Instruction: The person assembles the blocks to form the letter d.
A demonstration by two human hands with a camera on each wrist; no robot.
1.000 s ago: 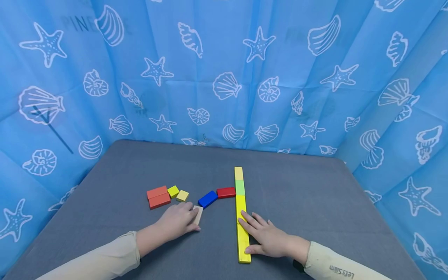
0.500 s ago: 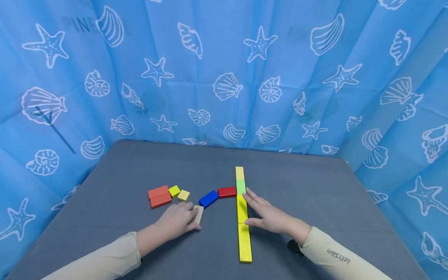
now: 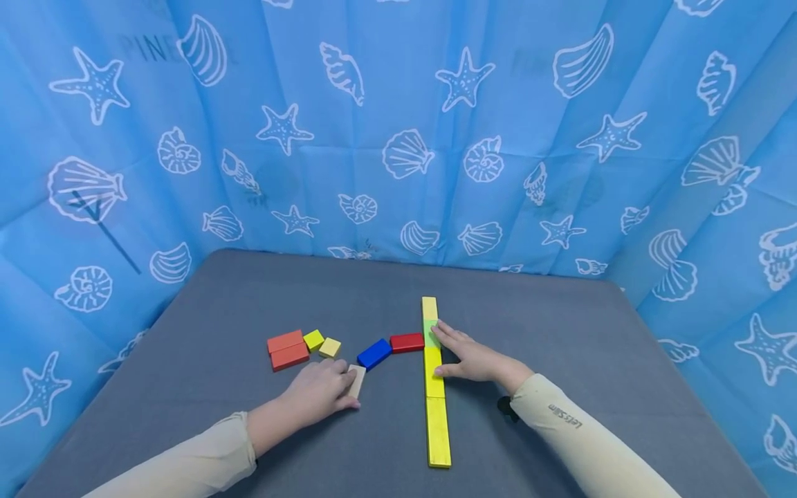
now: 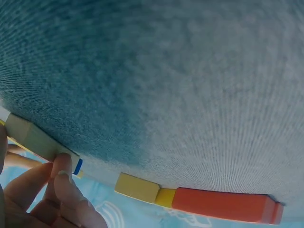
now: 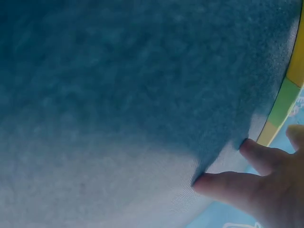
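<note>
My left hand (image 3: 319,387) pinches a pale wooden block (image 3: 357,382), with thumb and fingers at its sides. The same wooden block (image 4: 40,140) shows at the left of the left wrist view. Its far end meets a blue block (image 3: 375,354), which touches a red block (image 3: 407,342). The red one meets a straight row: a pale yellow block (image 3: 429,308), a green block (image 3: 429,332) and two long yellow blocks (image 3: 438,432). Over the row's right side lies my right hand (image 3: 476,360), fingers extended at the green block and thumb by the upper long yellow block.
Left of the chain lie two orange-red blocks (image 3: 289,350) side by side, a small yellow block (image 3: 314,339) and a pale yellow block (image 3: 330,348). The grey cloth-covered table (image 3: 529,311) backs onto a blue shell-print curtain (image 3: 398,194).
My right hand has slid away from me along the row, from the long yellow blocks up to the green one. The left hand stays on the wooden block.
</note>
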